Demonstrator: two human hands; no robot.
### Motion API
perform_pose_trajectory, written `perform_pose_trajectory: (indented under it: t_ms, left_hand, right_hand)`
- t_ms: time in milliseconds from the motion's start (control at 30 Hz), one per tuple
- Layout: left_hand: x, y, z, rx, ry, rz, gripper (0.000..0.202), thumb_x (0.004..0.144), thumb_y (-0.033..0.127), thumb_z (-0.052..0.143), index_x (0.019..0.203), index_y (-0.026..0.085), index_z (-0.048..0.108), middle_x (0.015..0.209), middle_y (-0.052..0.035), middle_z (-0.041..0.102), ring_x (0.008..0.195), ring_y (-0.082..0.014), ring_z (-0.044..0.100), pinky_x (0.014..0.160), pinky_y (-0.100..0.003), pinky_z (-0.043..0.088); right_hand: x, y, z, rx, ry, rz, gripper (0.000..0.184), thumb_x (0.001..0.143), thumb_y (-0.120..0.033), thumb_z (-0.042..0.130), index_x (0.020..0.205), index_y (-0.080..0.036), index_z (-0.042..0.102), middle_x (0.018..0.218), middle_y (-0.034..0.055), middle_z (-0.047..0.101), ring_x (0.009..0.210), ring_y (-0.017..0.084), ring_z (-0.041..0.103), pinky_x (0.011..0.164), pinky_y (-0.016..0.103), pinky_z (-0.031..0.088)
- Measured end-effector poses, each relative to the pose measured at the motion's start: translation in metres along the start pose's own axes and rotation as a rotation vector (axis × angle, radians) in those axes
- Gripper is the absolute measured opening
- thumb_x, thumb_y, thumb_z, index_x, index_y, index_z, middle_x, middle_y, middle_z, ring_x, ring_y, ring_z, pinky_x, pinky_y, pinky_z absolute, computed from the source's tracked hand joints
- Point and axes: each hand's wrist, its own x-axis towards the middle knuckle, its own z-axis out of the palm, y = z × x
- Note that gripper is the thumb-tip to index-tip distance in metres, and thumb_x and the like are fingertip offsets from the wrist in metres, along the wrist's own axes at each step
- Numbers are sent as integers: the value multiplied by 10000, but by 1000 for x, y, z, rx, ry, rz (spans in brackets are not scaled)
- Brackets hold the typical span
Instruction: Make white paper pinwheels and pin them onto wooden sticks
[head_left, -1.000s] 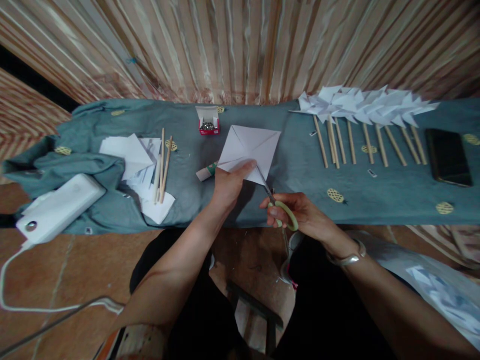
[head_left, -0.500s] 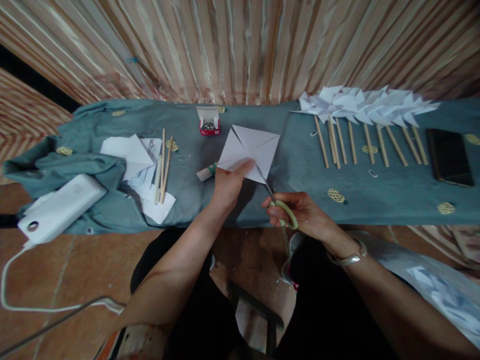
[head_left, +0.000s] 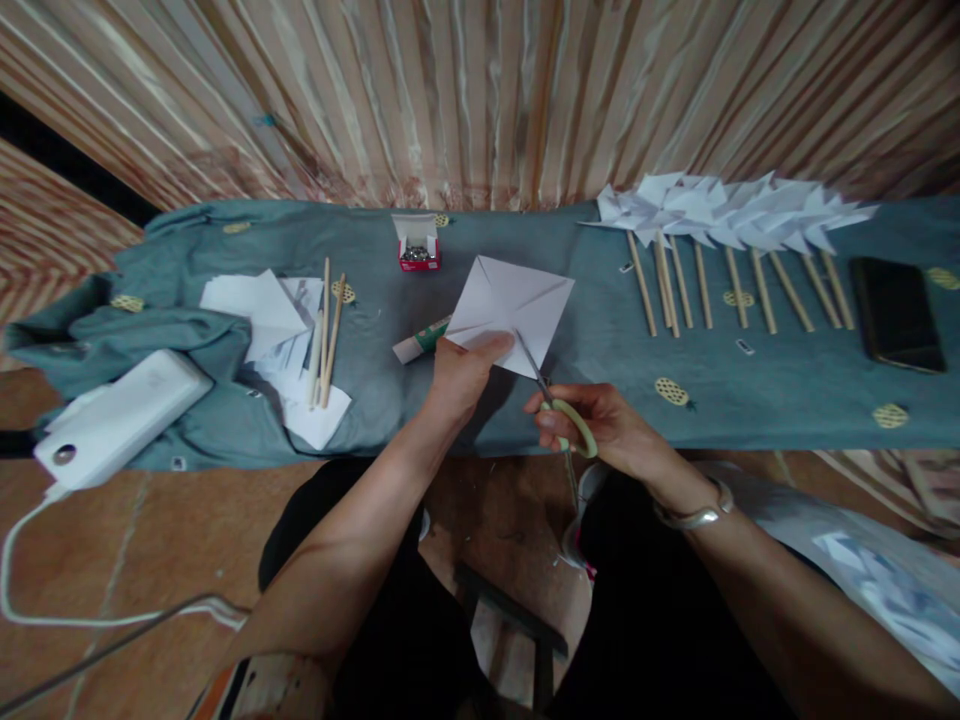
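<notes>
Your left hand (head_left: 466,368) grips a white, square, creased paper sheet (head_left: 525,290), thumb pressed flat on top near its middle, the fingers hidden beneath. Your right hand (head_left: 592,418) has its grip closed around the handles of a pair of metal scissors with pale green plastic loops (head_left: 576,428); the blades lie at the sheet's near corner, pointing inward, tips close to your left thumb. The sheet sits in front of you, over the near half of the tabletop (head_left: 615,370), which is draped in grey-green cloth with yellow pineapple prints.

Just left of the sheet you have a white-and-green glue stick (head_left: 420,343) lying on its side, one end hidden. Beyond it stands a small open red-and-white cardboard box (head_left: 418,252) with shiny metal pieces inside. Farther left, slim pale wooden sticks (head_left: 325,340) lie partly over loose white paper pieces (head_left: 259,310). To your right, white folded-paper pinwheels (head_left: 735,212) overlap in a row, their wooden stems pointing toward you, with a black rectangular phone (head_left: 897,312) beside them.
</notes>
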Motion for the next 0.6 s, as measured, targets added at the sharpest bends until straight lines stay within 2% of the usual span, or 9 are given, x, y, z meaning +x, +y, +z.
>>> perform_pose_trajectory:
  t_ms: [300,600]
  left_hand:
    - [0,0,1,29,29,-16,309,621,211,705,930,217,690,852,-27,731,821,-222,668,805,-371,537]
    - [-3,1,2,24,17,-44,243,608,218,717,850,221,697,859,-23,732,796,-224,671,791,-375,540]
  right_hand:
    - [1,6,-2,-12,20,-16,459,588,-542,811,782,-145,686,559,-26,581,484,67,524,456,189,420]
    - [2,2,-1,-5,48,-11,470,560,-547,821,736,-137,670,538,-23,565,464,72,512,438,205,414]
